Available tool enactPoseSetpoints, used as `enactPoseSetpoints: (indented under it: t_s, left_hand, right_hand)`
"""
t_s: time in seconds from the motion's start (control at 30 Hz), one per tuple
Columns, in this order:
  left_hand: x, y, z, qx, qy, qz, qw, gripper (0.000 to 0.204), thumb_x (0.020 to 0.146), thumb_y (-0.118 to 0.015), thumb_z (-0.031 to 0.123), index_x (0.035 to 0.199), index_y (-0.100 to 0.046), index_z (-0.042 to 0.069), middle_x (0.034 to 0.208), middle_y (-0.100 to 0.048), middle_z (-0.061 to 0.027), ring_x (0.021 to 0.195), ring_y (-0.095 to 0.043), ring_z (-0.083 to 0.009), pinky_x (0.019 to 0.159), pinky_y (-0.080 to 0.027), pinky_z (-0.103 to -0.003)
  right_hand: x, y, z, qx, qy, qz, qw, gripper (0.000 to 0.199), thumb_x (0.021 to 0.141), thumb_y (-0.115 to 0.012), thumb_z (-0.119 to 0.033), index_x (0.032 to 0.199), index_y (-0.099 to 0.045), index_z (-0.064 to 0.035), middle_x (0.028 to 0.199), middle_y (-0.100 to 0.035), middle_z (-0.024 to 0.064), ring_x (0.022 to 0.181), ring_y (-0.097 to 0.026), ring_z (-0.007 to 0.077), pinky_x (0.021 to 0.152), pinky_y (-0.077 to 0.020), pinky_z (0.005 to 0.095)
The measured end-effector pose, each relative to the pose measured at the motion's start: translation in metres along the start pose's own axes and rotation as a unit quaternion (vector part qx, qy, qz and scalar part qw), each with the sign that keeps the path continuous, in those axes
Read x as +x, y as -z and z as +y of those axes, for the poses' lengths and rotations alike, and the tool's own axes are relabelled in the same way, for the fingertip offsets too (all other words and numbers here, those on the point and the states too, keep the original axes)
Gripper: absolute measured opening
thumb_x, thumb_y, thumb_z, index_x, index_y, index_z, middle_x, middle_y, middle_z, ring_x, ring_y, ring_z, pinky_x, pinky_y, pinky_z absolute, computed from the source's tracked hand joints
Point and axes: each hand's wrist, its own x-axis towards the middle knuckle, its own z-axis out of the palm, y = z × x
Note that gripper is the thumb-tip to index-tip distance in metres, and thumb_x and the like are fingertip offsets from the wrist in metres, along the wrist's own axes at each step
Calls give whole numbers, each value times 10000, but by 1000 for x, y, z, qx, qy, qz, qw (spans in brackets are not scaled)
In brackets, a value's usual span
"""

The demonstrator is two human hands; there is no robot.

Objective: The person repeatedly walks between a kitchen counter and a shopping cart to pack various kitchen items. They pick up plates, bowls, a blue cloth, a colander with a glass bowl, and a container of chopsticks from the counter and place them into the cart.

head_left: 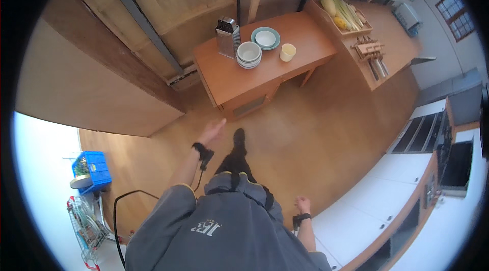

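My left hand [213, 132] reaches forward in mid-air with its fingers loosely stretched and nothing in them. It is nearest the front left corner of an orange-brown wooden table [224, 85]. Lower at the right, my right hand [303, 203] hangs with curled fingers, and no object shows in it. On the table stand a metal box grater [228, 41], a stack of white bowls [249, 53], a small white bowl [265, 39] on a teal plate [275, 45], and a pale yellow cup [288, 53]. Neither hand touches any of these.
On a counter [379, 72] at the back right are a vegetable tray [351, 30] and a wooden knife rack [369, 49]. White cabinets [374, 189] line the right. Far left stand a blue crate [97, 169] and a shopping cart [86, 225]. A black cable [118, 210] trails beside me.
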Motion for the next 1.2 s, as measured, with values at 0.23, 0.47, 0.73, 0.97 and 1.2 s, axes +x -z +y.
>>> enactPoseSetpoints:
  t_s: [0.23, 0.47, 0.73, 0.97, 1.2]
  left_hand:
    - [112, -36, 149, -122, -39, -30, 991, 970, 803, -564, 639, 1429, -190, 0, 1410, -312, -214, 1207, -446, -329, 911, -462, -439]
    - [187, -58, 219, -117, -38, -11, 992, 723, 851, -570, 476, 1397, -303, 85, 1273, -490, -181, 1081, -538, -294, 896, -468, -430]
    - [232, -76, 176, -318, -126, 35, 939, 416, 764, -592, 113, 1175, -581, 46, 1084, -634, -106, 997, -604, -186, 824, -494, -340]
    - [222, -82, 188, -178, -78, 203, 960, 489, 716, -575, 79, 1203, -571, 37, 1017, -659, -107, 924, -627, -211, 775, -524, -340]
    - [247, -106, 166, -268, -64, 273, 922, 447, 681, -562, 83, 1114, -622, -11, 1009, -657, -201, 969, -634, -287, 837, -503, -381]
  right_hand:
    - [26, 2, -198, -53, -10, -113, 992, 303, 884, -593, -271, 1026, -606, -4, 854, -659, 70, 645, -619, 140, 568, -495, 256]
    - [60, -5, -449, 20, 157, -108, 981, 351, 909, -590, -263, 1116, -555, 19, 933, -640, 88, 768, -617, 157, 670, -509, 270]
    - [101, -83, -647, 58, 228, -357, 904, 596, 895, -621, -310, 1352, -354, -38, 1241, -489, 91, 1044, -524, 170, 836, -455, 302]
    - [102, -126, -713, -43, 215, -445, 868, 624, 910, -578, -327, 1417, -270, -132, 1371, -404, 46, 1182, -442, 207, 883, -378, 396]
    - [118, -147, -732, -119, 218, -500, 830, 518, 927, -536, -276, 1376, -341, -109, 1319, -472, 73, 1175, -491, 229, 921, -412, 428]
